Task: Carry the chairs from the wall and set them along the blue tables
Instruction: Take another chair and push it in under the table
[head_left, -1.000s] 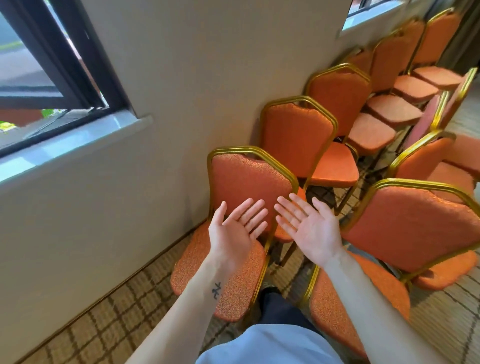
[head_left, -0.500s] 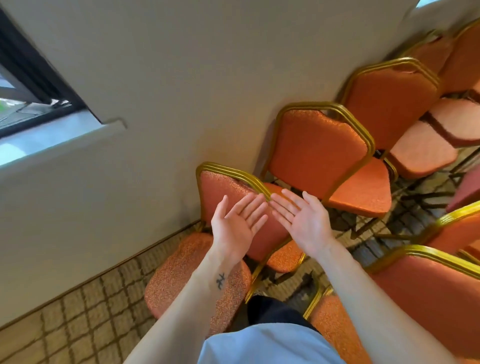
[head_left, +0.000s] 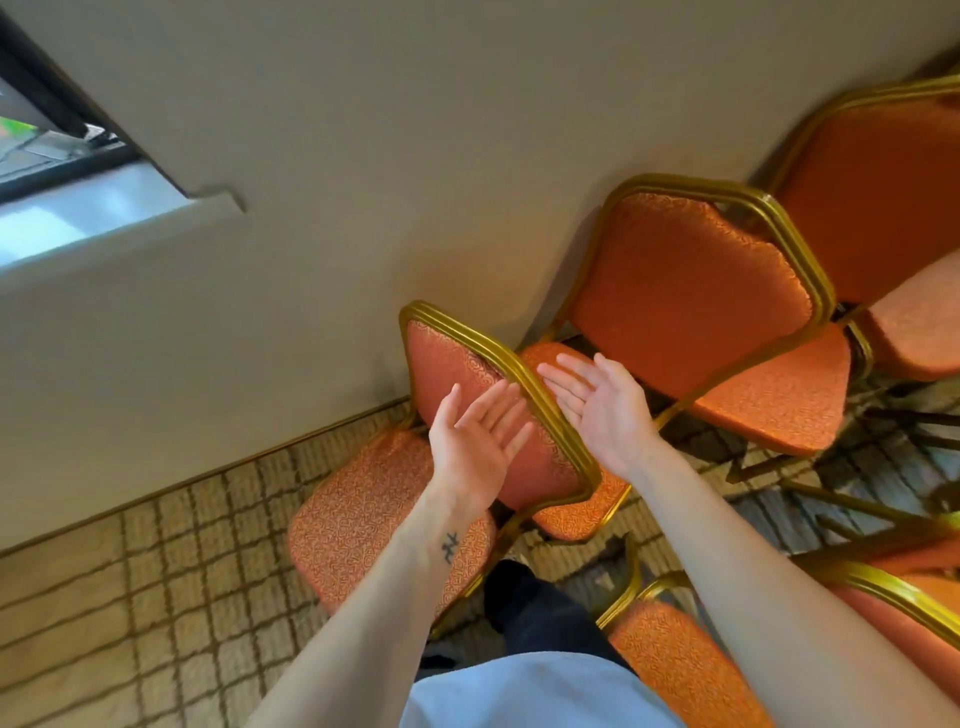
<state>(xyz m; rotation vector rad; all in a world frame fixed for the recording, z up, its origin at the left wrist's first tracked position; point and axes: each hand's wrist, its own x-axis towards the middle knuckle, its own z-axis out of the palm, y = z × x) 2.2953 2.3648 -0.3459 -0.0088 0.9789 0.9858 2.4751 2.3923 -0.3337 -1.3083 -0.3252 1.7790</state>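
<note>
Fingers (head_left: 493, 410) of the left hand (head_left: 475, 436) are straight and relaxed, palm up, holding nothing; fingers (head_left: 563, 379) of the right hand (head_left: 597, 410) are the same. The hands are on either side of the gold top rail of the nearest chair (head_left: 457, 364), left hand in front of the orange backrest, right hand on the other side of the rail; contact w/ the rail I cannot tell. This chair stands at the wall (head_left: 363, 156), its seat toward the carpet (head_left: 130, 597). A 2nd chair (head_left: 685, 280) is just beside it along the wall, and another chair (head_left: 675, 665) is at the bottom right. Vs. 0.5 s ago: the view is closer and lower, the window (head_left: 52, 156) is further in the top left corner, and the rail now runs btw. the hands. A small dark tattoo (head_left: 449, 545) is on the left wrist, not readable as letters.
</note>
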